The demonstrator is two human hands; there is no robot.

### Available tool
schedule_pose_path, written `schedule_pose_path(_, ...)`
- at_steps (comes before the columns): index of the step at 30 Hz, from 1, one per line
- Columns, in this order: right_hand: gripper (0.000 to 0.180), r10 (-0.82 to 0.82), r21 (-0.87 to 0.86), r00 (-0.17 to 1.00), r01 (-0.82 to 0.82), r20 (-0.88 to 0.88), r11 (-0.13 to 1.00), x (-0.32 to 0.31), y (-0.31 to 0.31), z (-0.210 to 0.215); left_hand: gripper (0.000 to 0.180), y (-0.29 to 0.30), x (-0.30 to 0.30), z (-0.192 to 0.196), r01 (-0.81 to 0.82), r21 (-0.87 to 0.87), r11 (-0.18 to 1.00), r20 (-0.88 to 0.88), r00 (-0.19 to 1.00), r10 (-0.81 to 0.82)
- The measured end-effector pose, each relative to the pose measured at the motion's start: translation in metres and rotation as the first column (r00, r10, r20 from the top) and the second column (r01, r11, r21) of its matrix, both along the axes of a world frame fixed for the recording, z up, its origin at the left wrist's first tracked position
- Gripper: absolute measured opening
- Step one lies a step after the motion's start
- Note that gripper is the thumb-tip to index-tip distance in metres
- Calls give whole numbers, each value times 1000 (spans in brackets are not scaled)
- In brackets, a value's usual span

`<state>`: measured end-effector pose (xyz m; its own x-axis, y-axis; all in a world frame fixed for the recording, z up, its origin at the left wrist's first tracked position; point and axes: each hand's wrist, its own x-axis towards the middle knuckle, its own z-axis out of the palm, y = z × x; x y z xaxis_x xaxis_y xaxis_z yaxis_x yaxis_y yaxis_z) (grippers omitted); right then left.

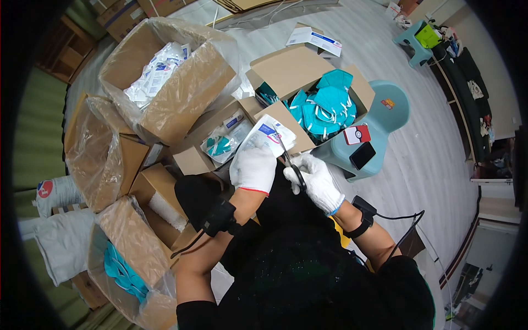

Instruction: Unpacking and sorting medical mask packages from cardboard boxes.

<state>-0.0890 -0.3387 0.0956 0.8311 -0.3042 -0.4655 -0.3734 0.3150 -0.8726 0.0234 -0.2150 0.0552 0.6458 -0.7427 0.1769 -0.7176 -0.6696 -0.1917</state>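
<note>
"Where's the white packet?"
"Frame centre, just above your left hand, which pinches its lower edge; your right hand grips the scissors, slanting up-left over its right side."

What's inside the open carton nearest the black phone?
Teal face masks lie heaped in the carton, with the top one rising above the others. The pile covers the carton's bottom, so anything beneath can't be seen.

Tilted white packet, black-handled scissors
</note>
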Motion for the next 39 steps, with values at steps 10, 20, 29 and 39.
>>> schedule_pose_path(10,36,229,-357,973,-215,-3,909,-23,-9,-12,28,28,25,28,102,-111,989,-339,931,-134)
schedule_pose_path(20,41,459,-383,888,-413,31,826,-32,-39,9,31,67,66,45,-157,-455,876,-867,303,-396)
schedule_pose_path(29,40,-91,-835,953,-206,-290,510,-2,-92,20,34,114,54,10,-526,-380,761,-923,162,-349)
schedule_pose_path(39,25,-108,-750,750,-660,-653,-50,98,-168,-69,32,94,23,44,-557,-382,738,-896,27,-444)
